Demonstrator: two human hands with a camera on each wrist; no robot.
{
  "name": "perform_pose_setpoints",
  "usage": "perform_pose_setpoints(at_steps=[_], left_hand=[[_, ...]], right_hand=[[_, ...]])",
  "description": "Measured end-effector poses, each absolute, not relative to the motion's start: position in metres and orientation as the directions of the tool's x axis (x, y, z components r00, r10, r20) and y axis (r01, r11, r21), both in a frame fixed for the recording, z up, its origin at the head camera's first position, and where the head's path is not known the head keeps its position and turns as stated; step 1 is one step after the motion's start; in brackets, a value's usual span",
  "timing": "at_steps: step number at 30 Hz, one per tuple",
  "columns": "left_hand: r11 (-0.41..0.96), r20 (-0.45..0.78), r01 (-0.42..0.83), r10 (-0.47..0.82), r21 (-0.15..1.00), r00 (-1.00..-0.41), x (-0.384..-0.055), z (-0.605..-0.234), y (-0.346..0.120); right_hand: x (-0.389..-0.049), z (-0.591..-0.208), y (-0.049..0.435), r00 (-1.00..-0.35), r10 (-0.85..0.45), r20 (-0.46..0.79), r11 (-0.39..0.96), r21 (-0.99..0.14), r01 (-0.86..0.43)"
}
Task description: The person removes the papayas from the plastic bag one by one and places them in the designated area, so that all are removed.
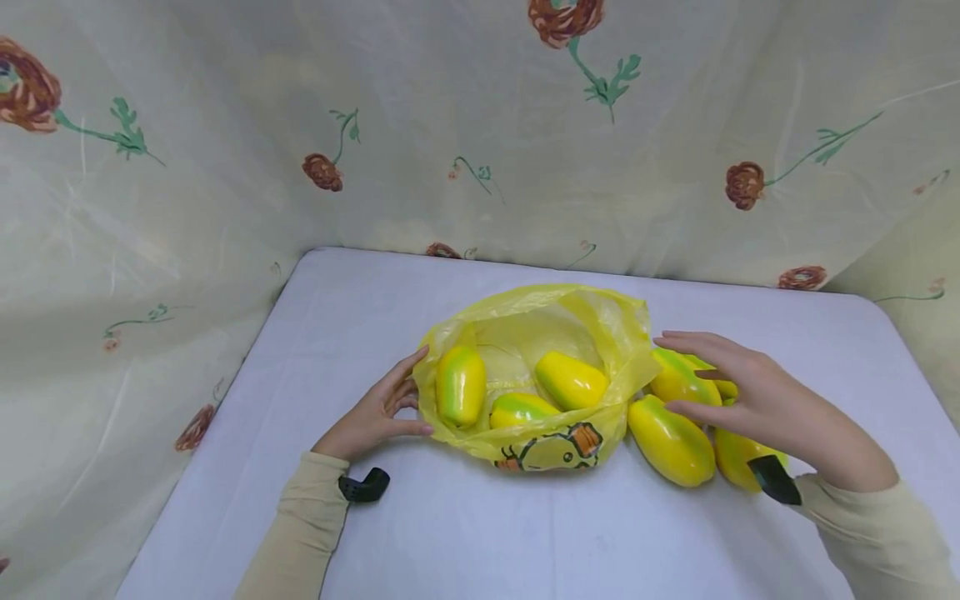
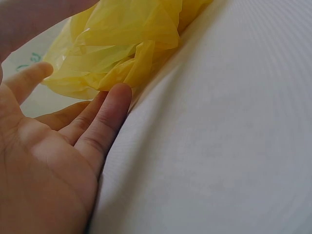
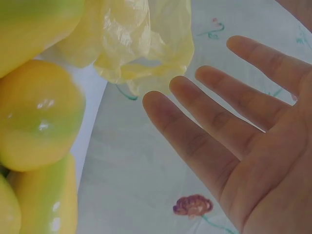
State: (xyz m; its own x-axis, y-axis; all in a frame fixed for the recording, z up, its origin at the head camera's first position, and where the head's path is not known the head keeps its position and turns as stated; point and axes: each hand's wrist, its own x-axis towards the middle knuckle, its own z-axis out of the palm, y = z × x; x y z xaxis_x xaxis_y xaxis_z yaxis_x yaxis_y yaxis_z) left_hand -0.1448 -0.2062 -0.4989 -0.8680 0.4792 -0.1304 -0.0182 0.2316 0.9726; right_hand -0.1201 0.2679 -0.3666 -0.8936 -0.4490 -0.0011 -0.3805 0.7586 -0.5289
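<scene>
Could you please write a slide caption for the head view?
Left hand beside a yellow plastic bag holding three papayas; right hand near more papayas outside.

One crinkled, see-through yellow plastic bag (image 1: 517, 350). Three glossy, oval yellow-green fruits (image 1: 572, 381) inside it; outside, apparently four more fruits (image 1: 671, 443), though that group is partly hidden. Two black wrist-worn devices (image 1: 365, 486). One white-covered table (image 1: 487, 537).

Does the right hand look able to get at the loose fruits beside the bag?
Likely yes: the right hand is open, empty and close to the loose fruits, with nothing seen between.
</scene>
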Motion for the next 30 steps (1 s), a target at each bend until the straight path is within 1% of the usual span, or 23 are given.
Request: perform_pose_setpoints(at_steps=[5,18,27,30], left_hand=[[0.232,-0.127,-0.014,0.482,0.973,-0.867,-0.145,-0.5,-0.207],[0.232,-0.124,-0.01,0.484,0.973,-0.866,-0.147,-0.501,-0.207],[0.229,-0.129,-0.017,0.483,0.973,-0.866,-0.147,-0.501,-0.207],[0.231,-0.132,-0.019,0.48,0.973,-0.867,-0.146,-0.5,-0.207]], right_hand=[[-0.124,-0.364,0.262,-0.865,-0.499,0.044,0.739,-0.499,-0.452],[-0.131,-0.358,0.24,-0.847,-0.532,-0.005,0.747,-0.474,-0.467],[-0.139,-0.354,0.225,-0.833,-0.541,-0.118,0.774,-0.459,-0.437],[-0.141,-0.353,0.221,-0.817,-0.564,-0.123,0.763,-0.455,-0.458]])
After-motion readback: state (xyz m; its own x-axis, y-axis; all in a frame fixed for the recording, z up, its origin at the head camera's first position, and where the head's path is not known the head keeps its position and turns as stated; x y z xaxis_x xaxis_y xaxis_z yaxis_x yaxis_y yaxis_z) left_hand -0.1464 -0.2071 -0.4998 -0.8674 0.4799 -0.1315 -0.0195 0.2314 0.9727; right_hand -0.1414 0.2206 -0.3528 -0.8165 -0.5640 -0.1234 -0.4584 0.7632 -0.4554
